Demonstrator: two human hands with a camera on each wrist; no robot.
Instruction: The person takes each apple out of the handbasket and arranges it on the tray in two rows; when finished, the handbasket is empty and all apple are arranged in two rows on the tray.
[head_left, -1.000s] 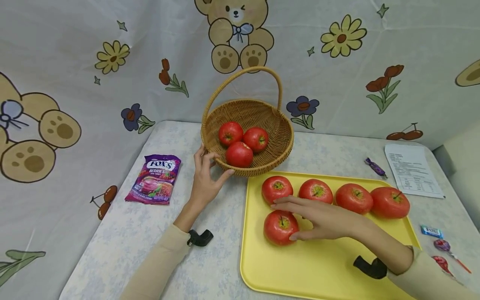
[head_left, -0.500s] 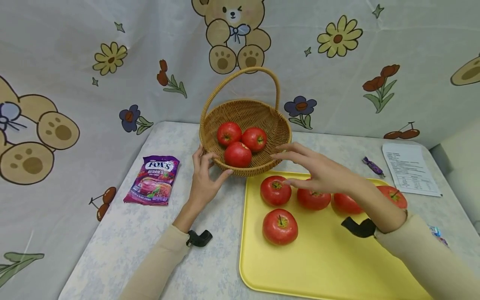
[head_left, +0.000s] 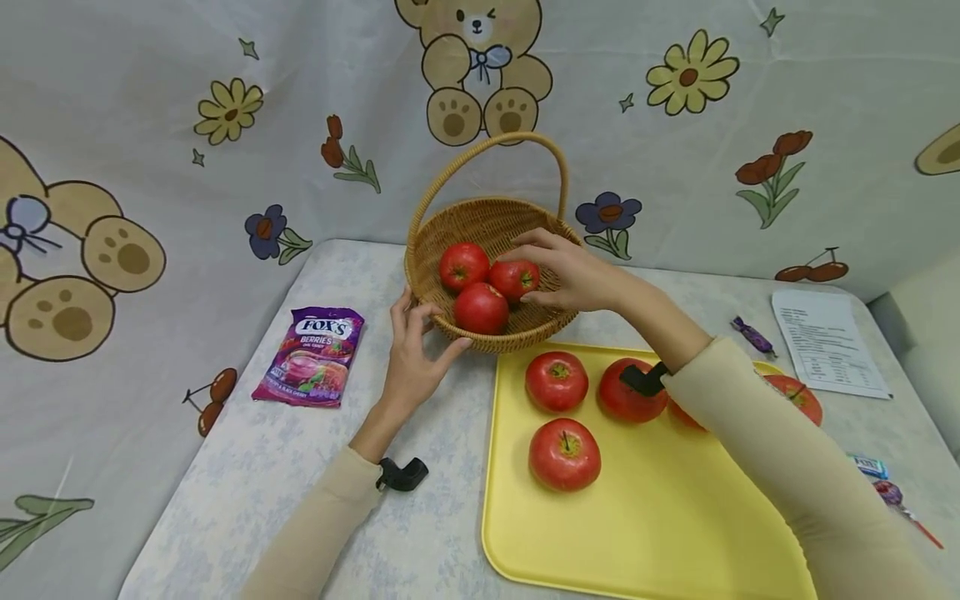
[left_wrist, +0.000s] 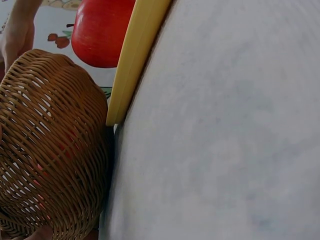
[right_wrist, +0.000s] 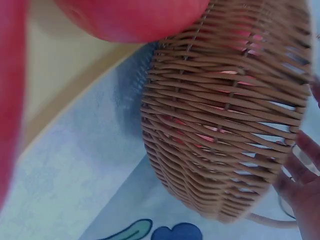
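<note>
Apple (head_left: 516, 280), red and round, in the basket (head_left: 480, 218), the one on the right out of three. Just over it, the right hand (head_left: 573, 271), fingers bent across the top and thumb apart from them, by the near right side. Pinching or only touching? Cannot tell from here. Looks smooth and shiny, so maybe a bit slippery. Likely hard, not squashy. Heavy or light? Hard to know. Best held round the fat middle, fingers on one side, thumb on the other.

At the near left side of the basket, the left hand (head_left: 415, 362), fingers and thumb gripping close to the rim. Woven, so probably stiff and light; good to hold there or by the tall handle (head_left: 525, 137).

Close by inside, two more apples (head_left: 481, 309). Toward the right, a yellow tray (head_left: 645, 525) with five more apples (head_left: 565, 454): four in a back row, some partly behind the right sleeve (head_left: 787, 467), and one in front. On the table (head_left: 420, 533), at the left, a purple candy bag (head_left: 311, 357). Far right, a paper (head_left: 828, 342) near a wrapped sweet (head_left: 752, 336).
</note>
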